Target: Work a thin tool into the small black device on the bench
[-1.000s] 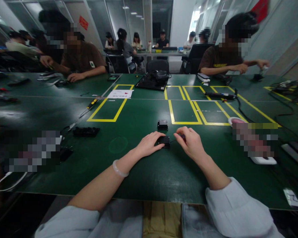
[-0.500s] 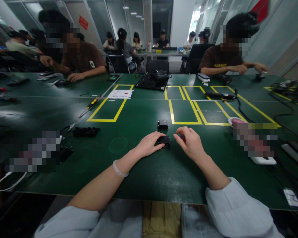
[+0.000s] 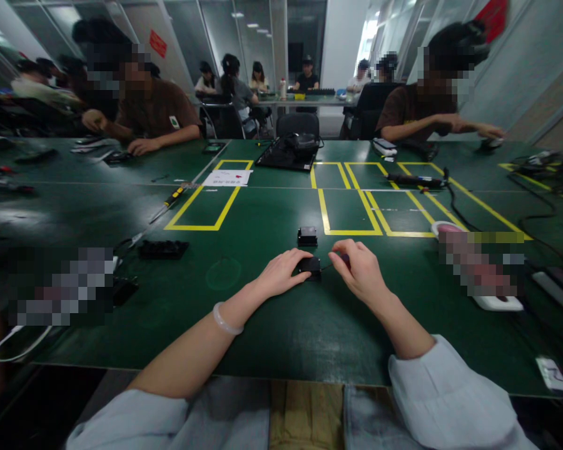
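On the green table, a small black box (image 3: 311, 267) lies in front of me. My left hand (image 3: 284, 273) is closed on its left side, thumb on the near edge and fingers on the far edge. To the right, my right hand (image 3: 356, 267) is closed round the dark handle of a small screwdriver (image 3: 345, 259). Its thin shaft points left toward the box's right side; whether the tip touches is too small to tell. Just beyond stands a second black box (image 3: 307, 235), similar in size and touched by neither hand.
A black tray-like part (image 3: 163, 249) lies to the left. Blurred-out phones lie on both sides, the right one by a white case (image 3: 500, 304). Farther off are a yellow-black screwdriver (image 3: 173, 197), a black corded tool (image 3: 415, 180) and a black panel (image 3: 281, 155). Co-workers sit opposite.
My hands and the black box have hardly moved; my right hand has shifted only very slightly. Across the table, the co-workers' hands have moved a little.
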A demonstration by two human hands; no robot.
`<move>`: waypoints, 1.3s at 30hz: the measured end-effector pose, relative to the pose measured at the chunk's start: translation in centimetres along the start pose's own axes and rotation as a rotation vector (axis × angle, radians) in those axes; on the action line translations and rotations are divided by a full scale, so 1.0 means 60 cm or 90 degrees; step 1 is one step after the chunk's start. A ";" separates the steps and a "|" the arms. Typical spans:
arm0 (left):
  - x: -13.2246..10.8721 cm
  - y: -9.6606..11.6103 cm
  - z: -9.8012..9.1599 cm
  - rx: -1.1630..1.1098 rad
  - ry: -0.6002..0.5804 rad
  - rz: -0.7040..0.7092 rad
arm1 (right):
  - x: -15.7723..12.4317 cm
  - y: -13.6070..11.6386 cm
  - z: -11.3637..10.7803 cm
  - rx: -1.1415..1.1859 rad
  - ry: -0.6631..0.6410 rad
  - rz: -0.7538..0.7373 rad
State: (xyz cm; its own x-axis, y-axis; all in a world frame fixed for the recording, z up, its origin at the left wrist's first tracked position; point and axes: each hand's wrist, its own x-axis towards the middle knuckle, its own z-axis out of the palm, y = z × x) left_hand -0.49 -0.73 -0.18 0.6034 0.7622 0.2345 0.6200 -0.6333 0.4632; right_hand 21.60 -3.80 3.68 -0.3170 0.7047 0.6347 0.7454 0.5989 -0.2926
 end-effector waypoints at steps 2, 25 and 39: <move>0.000 0.000 0.001 -0.002 -0.001 0.003 | 0.000 0.001 0.002 0.004 0.000 0.006; -0.002 0.001 -0.001 -0.010 0.002 0.004 | -0.002 0.005 0.006 0.025 0.025 -0.004; 0.000 0.000 0.000 -0.008 0.002 0.004 | 0.001 0.002 0.004 0.002 0.039 -0.017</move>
State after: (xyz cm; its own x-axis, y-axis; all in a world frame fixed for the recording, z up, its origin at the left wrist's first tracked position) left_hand -0.51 -0.75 -0.17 0.6056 0.7585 0.2406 0.6093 -0.6365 0.4730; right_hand 21.52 -3.61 3.52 -0.2998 0.6639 0.6851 0.7356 0.6182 -0.2771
